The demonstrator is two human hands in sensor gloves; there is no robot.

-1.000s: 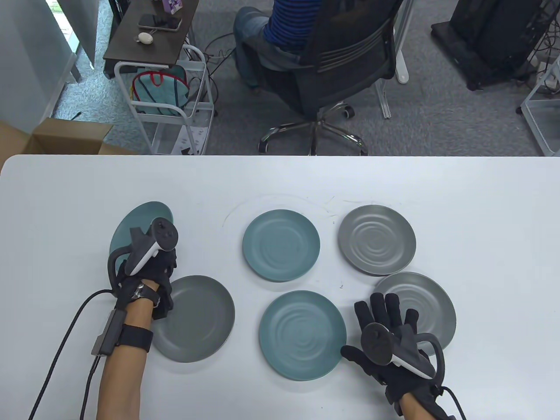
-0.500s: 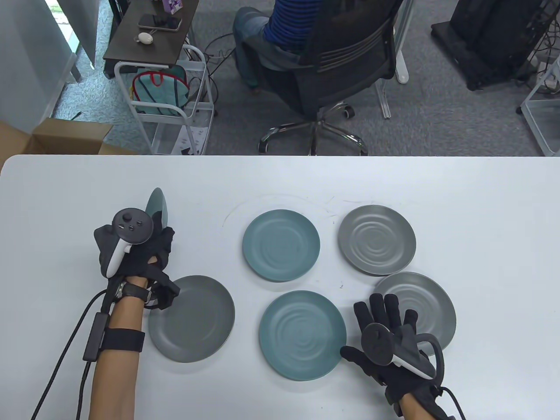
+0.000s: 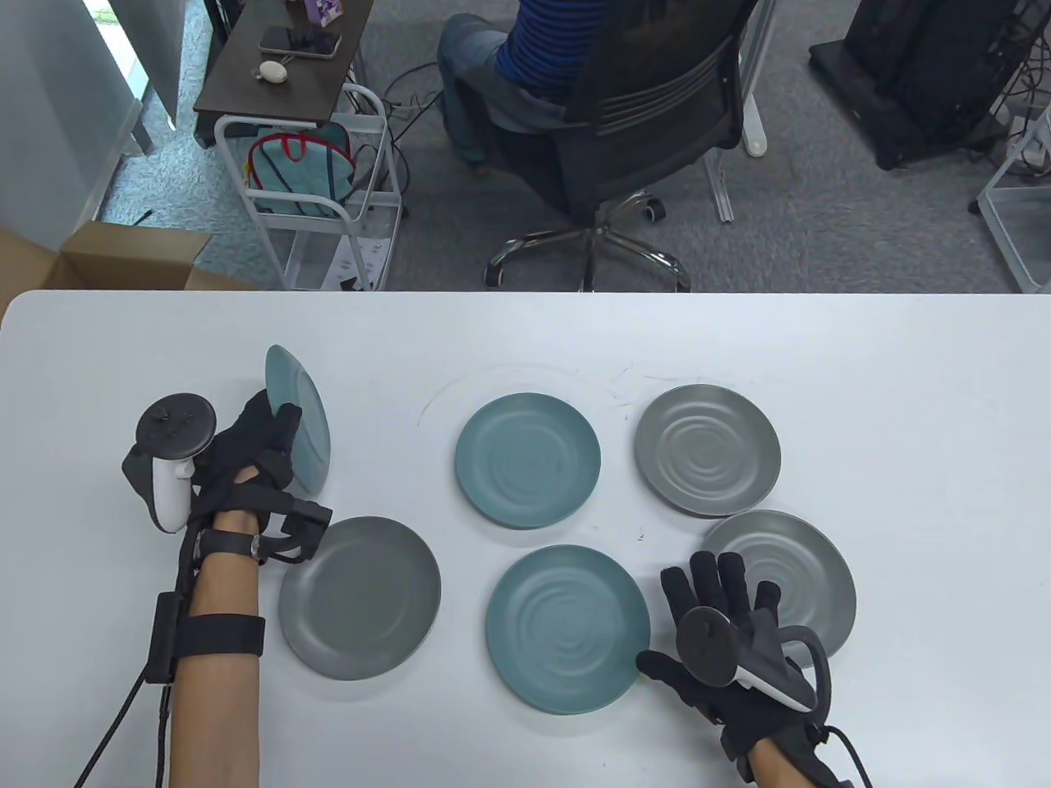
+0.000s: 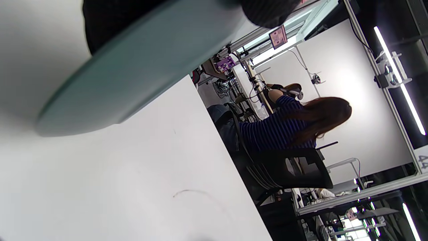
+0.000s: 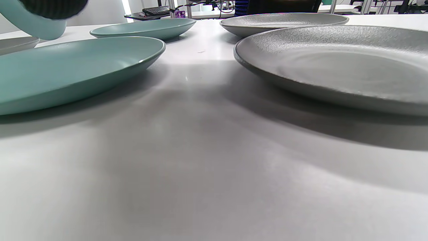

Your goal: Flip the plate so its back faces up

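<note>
My left hand [image 3: 254,447] grips a teal plate [image 3: 300,414] by its rim and holds it nearly on edge above the left of the white table [image 3: 525,345]. In the left wrist view the plate's rim [image 4: 133,73] fills the top left, with my dark fingers [image 4: 271,11] over it. My right hand [image 3: 722,624] rests flat and spread on the table between a teal plate [image 3: 566,628] and a grey plate [image 3: 788,574], holding nothing.
A grey plate [image 3: 361,595] lies just right of my left wrist. A teal plate [image 3: 528,460] and a grey plate [image 3: 706,450] lie further back. A person on an office chair [image 3: 624,107] sits beyond the table's far edge.
My left hand has lifted the teal plate from flat up onto its edge and rolled outward to the left, turning it past upright. My right hand has stayed still.
</note>
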